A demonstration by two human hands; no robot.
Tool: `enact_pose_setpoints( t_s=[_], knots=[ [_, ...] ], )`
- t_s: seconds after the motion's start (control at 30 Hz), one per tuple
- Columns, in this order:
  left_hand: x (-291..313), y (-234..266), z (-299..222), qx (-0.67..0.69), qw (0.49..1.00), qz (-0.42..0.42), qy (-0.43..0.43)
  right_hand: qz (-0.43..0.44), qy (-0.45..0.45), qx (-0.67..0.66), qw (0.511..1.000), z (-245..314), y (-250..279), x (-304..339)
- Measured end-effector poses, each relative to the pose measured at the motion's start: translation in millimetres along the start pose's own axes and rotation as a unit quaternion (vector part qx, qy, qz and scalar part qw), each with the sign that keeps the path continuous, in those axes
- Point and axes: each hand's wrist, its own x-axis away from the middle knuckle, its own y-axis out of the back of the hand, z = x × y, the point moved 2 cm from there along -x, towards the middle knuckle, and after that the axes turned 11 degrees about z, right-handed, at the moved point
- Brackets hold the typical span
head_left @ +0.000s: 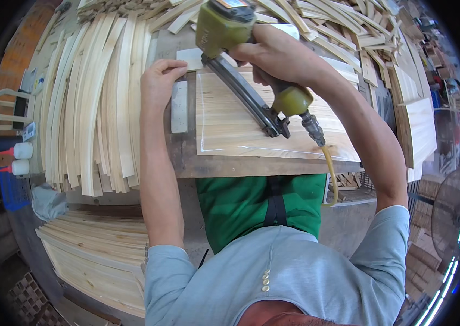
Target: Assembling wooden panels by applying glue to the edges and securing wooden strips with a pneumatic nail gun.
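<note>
At upper centre, the right hand (283,52) clamps an olive pneumatic nailer (241,92); the left hand (159,81), its grip unclear, touches a flat, pale wooden strip (190,57).

The right hand (281,54) grips a green nail gun (223,28) — the left hand (159,80) touches a pale strip (191,56).
</note>
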Motion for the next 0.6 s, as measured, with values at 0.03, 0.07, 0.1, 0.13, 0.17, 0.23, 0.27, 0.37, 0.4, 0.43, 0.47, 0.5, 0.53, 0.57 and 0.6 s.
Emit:
enact_pose_setpoints(
  t_s=[0.03,0.07,0.1,0.13,0.17,0.23,0.27,0.37,0.4,0.43,0.47,0.5,0.53,0.57,0.6],
  knots=[
    [-0.9,0.4,2.7,-0.004,1.0,-0.001,-0.001,-0.012,-0.029,-0.007,0.999,-0.7,-0.9,0.9],
    [-2.4,0.3,5.5,-0.007,1.0,-0.001,-0.001,-0.017,-0.034,-0.007,0.999,-5.4,1.0,6.0],
    [-2.3,0.6,8.6,-0.016,1.0,-0.005,-0.015,-0.033,-0.01,-0.02,0.999,-11.4,4.7,13.5],
    [-2.9,-0.6,8.1,-0.011,1.0,0.0,-0.017,-0.047,0.012,-0.031,0.998,-16.5,9.0,24.1],
    [-3.5,-0.1,7.5,-0.007,1.0,-0.004,-0.012,-0.062,-0.022,-0.042,0.997,-15.6,16.7,39.9],
    [-3.4,1.6,6.3,-0.002,1.0,-0.005,-0.005,-0.078,-0.039,-0.052,0.995,-34.8,29.6,59.0],
    [-4.0,2.1,7.6,-0.001,1.0,-0.002,-0.007,-0.093,-0.053,-0.063,0.992,-42.6,33.8,65.7],
    [-6.5,2.5,13.3,0.011,1.0,-0.001,-0.008,-0.116,-0.087,-0.052,0.988,-52.3,38.5,75.1],
    [-7.8,2.2,14.5,0.011,1.0,0.004,-0.009,-0.112,-0.1,-0.052,0.987,-55.4,40.6,76.6],
    [-7.4,2.0,13.5,0.01,1.0,0.004,-0.008,-0.103,-0.101,-0.051,0.988,-61.4,42.4,75.8],
    [-6.9,1.6,13.1,0.009,1.0,0.005,-0.008,-0.106,-0.104,-0.054,0.987,-64.9,44.1,77.1],
    [-6.9,1.1,14.3,0.008,1.0,0.009,-0.008,-0.108,-0.11,-0.053,0.987,-66.4,45.4,78.6],
    [-7.4,2.4,15.5,0.004,1.0,0.01,-0.01,-0.11,-0.114,-0.051,0.986,-67.0,47.1,79.8],
    [-7.8,3.7,16.6,0.001,1.0,0.012,-0.012,-0.12,-0.106,-0.055,0.986,-66.4,46.9,84.7],
    [-8.1,4.9,17.8,0.001,1.0,0.015,-0.013,-0.123,-0.108,-0.056,0.985,-67.9,47.6,90.3]
  ],
)
